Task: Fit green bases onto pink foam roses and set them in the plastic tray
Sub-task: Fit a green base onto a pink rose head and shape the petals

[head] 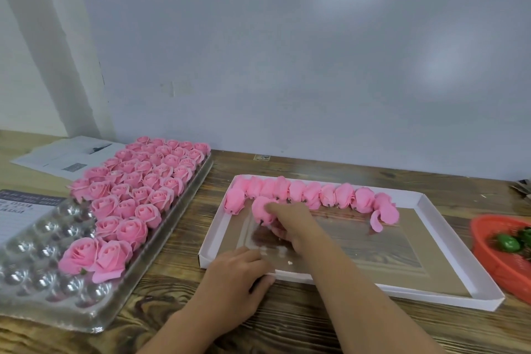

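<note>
A pink foam rose is gripped by the right hand inside the white box, the left hand is curled on its near edge holding nothing, the plastic tray lies left, and the printed papers cannot be read.

Both bare forearms come in from the bottom edge and angle up toward the middle. The left hand sits palm down, knuckles up, fingers curled under at the tips. The right hand reaches further forward, arm stretched out, fingers bent and pinching, thumb side low. Hands are near each other, not touching.
</note>
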